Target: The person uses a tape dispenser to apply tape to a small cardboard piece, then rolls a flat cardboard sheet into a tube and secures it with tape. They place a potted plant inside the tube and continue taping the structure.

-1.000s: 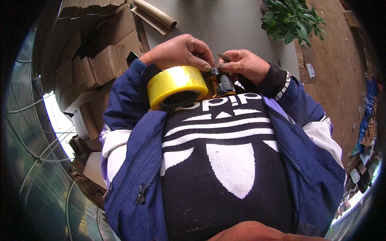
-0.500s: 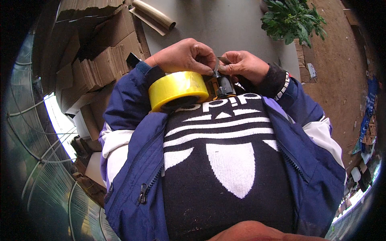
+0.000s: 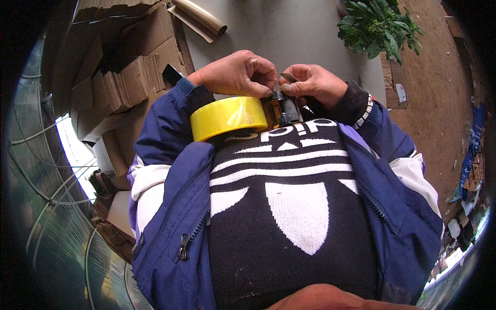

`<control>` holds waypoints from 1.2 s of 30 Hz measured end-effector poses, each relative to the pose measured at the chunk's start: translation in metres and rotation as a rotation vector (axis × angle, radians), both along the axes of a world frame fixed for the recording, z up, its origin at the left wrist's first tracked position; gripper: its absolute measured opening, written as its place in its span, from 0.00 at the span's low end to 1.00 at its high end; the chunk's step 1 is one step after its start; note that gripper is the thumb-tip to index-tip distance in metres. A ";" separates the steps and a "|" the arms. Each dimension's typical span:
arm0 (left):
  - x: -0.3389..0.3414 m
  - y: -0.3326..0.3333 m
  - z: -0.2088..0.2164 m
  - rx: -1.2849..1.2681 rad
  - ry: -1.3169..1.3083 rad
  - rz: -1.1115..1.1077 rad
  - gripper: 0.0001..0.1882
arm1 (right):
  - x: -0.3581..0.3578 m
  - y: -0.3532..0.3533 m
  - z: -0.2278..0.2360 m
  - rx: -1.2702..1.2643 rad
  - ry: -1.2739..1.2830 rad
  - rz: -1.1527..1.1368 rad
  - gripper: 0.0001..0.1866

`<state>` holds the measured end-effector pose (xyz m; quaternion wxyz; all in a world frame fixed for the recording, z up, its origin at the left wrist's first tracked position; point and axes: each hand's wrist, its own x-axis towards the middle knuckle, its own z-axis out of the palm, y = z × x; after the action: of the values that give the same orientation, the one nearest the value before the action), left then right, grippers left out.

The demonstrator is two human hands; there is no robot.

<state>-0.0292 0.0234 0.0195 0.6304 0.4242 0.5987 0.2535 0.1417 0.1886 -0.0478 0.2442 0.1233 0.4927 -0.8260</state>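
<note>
Close to my chest is a tape dispenser (image 3: 287, 111), black with orange-yellow parts. A wide roll of yellow tape (image 3: 230, 118) sits on its left side. My left hand (image 3: 243, 73) is closed in a pinch at the dispenser's far end, above the tape roll. Whatever lies between its fingertips is too small to make out. Opposite it, my right hand (image 3: 315, 83) pinches a thin, flat, greyish piece (image 3: 288, 77) between thumb and forefinger, just beyond the dispenser. The fingertips of both hands are close together. My right hand's other fingers are partly hidden.
A grey table (image 3: 281, 31) stretches out beyond my hands. On it lies a rolled sheet of brown cardboard (image 3: 199, 19). Folded cardboard boxes (image 3: 124, 85) are stacked at the left. A leafy green plant (image 3: 380, 28) stands at the far right, beside brown ground (image 3: 431, 103).
The tape roll has tilted and dropped slightly toward me, so less of its underside shows. Both hands keep nearly the same place and pinch.
</note>
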 end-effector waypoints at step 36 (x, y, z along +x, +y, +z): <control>0.016 -0.035 -0.029 -0.225 -0.278 0.611 0.12 | 0.016 0.002 0.025 0.884 0.442 0.006 0.12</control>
<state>-0.0133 -0.0111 -0.0098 0.6438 0.1145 0.6305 0.4182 0.1577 0.1902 -0.0224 0.0607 0.0356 0.8364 -0.5436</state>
